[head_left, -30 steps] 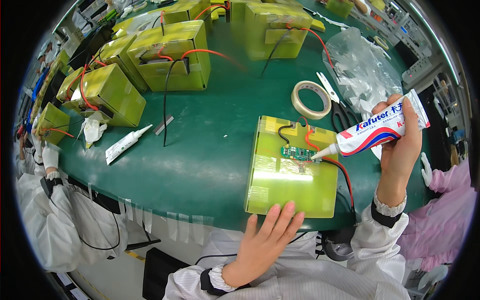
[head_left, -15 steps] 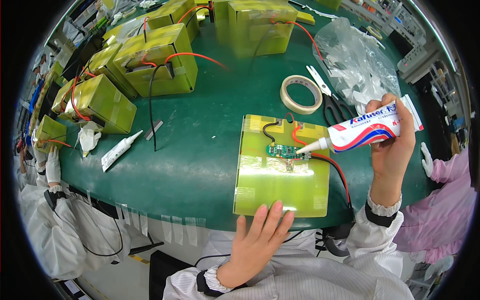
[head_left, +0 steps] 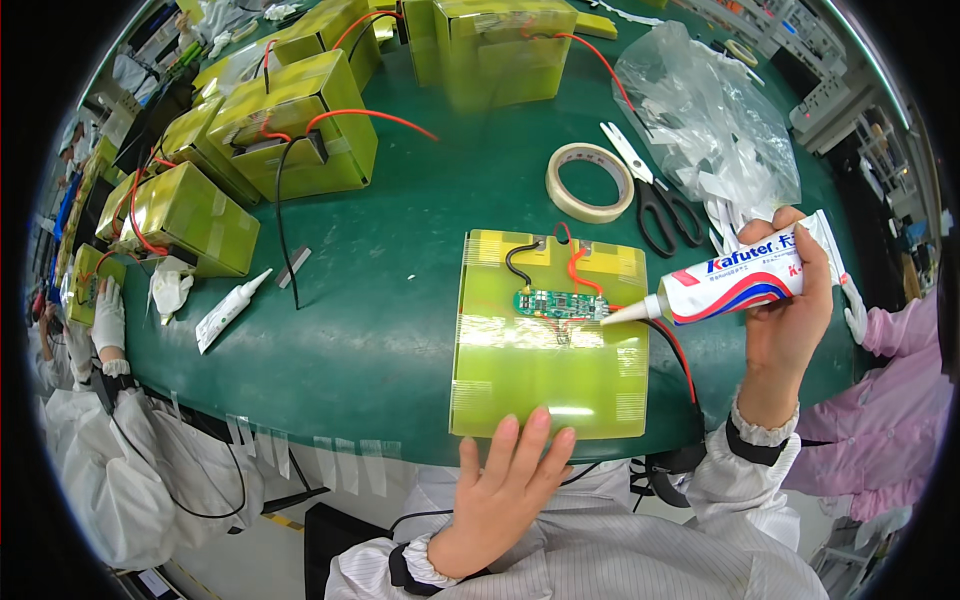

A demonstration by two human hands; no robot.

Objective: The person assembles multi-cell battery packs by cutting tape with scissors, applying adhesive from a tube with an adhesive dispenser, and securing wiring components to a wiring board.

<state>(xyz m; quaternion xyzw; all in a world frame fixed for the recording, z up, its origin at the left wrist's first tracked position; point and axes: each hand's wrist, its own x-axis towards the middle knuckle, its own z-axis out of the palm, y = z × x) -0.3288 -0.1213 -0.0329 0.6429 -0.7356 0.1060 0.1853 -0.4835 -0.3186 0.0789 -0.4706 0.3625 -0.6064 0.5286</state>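
Before me lies a flat-topped battery pack (head_left: 550,385) wrapped in yellow-green sheet, with clear tape along its edges. A small green circuit board (head_left: 560,304) sits on it, with red and black wires joined to it. My right hand (head_left: 785,310) is closed round a white glue tube (head_left: 740,277) with red and blue stripes. The tube's pale nozzle points left, its tip at the board's right end; whether it touches cannot be told. My left hand (head_left: 510,490) is open, fingers spread, fingertips resting on the pack's near edge.
Beyond the pack are a masking tape roll (head_left: 590,183), black-handled scissors (head_left: 655,195) and a clear plastic bag (head_left: 710,110). More wrapped packs (head_left: 300,130) stand at far left, near a smaller white tube (head_left: 232,310). Tape strips (head_left: 350,462) hang from the table edge. Co-workers' gloved hands (head_left: 108,318) show at both sides.
The nozzle tip has shifted from the board's upper right part to its right end. My left hand stays at the pack's near edge. The whole view has shifted slightly.
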